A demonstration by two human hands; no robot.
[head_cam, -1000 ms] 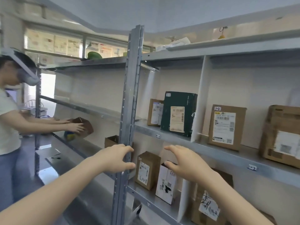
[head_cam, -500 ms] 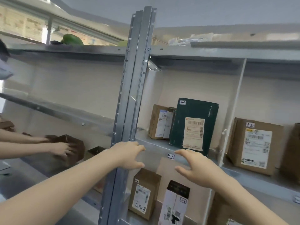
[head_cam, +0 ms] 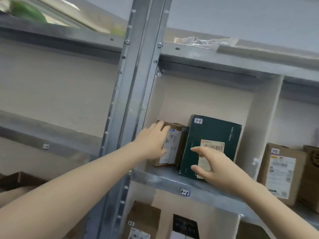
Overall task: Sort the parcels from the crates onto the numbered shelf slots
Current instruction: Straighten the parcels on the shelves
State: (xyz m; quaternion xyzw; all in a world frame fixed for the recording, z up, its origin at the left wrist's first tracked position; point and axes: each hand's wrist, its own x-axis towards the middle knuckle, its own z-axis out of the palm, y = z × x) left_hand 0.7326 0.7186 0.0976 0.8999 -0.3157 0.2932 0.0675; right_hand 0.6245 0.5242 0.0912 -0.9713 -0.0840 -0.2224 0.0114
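Head view: left hand (head_cam: pixel 151 142) risen, open on brown parcel (head_cam: pixel 176 149); right hand (head_cam: pixel 214 163) risen, open at green parcel (head_cam: pixel 214 131).

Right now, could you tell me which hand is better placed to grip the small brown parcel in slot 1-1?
Left, I think. The left hand rests on the left front corner of the brown parcel; the right hand is spread open before the dark green box beside it.

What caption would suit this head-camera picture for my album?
In shelf slot 1-1, left hand touches a small brown parcel; right hand reaches for the dark green box beside it.
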